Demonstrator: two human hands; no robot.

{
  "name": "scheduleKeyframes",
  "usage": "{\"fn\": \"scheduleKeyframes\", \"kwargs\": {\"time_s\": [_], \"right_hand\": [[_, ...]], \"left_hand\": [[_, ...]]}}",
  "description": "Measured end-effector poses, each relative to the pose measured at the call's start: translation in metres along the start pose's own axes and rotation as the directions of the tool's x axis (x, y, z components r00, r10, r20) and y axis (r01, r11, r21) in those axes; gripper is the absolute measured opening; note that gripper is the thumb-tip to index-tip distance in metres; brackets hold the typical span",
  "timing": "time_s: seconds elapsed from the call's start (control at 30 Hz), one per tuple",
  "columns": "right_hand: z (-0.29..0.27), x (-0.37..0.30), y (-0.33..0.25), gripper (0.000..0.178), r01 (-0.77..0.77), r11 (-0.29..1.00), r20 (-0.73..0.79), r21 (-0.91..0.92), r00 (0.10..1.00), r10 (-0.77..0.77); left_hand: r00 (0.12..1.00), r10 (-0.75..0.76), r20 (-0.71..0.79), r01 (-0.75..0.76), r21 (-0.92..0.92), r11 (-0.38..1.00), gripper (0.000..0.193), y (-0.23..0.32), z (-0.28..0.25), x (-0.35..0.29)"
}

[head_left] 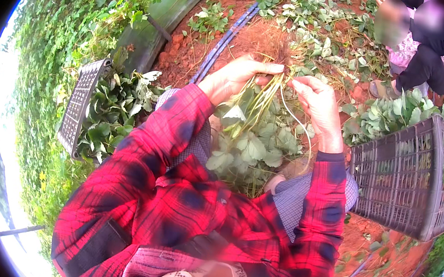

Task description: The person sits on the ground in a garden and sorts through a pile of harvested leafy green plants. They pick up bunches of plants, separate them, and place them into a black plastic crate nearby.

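Note:
My left hand [234, 77] is closed round a bundle of leafy seedlings [261, 102], its thumb lying across the stems just below the roots. The brown roots point away from me. The broad green leaves [253, 148], which look like strawberry leaves, hang toward my lap. Close beside the bundle, the fingers of my right hand [318, 102] pinch a thin pale string [303, 126] by the stems. The string's long tail curves down between my right hand and the leaves. Whether it passes fully round the stems cannot be made out.
To my left is a dark plastic crate [80, 110] with leafy plants; another crate [397, 173] at my right holds more. Loose seedlings [321, 19] lie on red soil ahead, near a blue hose [227, 41]. Another person [430, 65] crouches at the far right.

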State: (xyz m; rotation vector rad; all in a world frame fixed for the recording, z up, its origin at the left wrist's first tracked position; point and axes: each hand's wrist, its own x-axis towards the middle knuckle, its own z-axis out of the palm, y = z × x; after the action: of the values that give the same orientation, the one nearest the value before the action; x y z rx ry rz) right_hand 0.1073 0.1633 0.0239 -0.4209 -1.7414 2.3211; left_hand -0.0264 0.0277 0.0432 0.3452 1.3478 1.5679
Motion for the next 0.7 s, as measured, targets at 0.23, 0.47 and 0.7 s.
{"fn": "scheduleKeyframes", "kwargs": {"time_s": [0.23, 0.47, 0.7], "right_hand": [[0.015, -0.015, -0.003, 0.014, 0.284, 0.793, -0.098, -0.539, 0.914, -0.394], [-0.023, -0.009, -0.006, 0.018, 0.022, 0.971, 0.07, -0.237, 0.998, -0.006], [-0.022, -0.011, -0.008, 0.02, 0.025, 0.963, -0.034, -0.269, 0.999, -0.036]], "left_hand": [[0.999, 0.047, 0.022, -0.047, 0.01, 0.999, 0.03, -0.012, -0.009, 0.008], [0.994, 0.092, 0.05, -0.099, 0.153, 0.983, 0.016, -0.006, 0.005, -0.004], [0.993, 0.088, 0.076, -0.103, 0.216, 0.971, 0.017, 0.013, -0.006, -0.019]]}}
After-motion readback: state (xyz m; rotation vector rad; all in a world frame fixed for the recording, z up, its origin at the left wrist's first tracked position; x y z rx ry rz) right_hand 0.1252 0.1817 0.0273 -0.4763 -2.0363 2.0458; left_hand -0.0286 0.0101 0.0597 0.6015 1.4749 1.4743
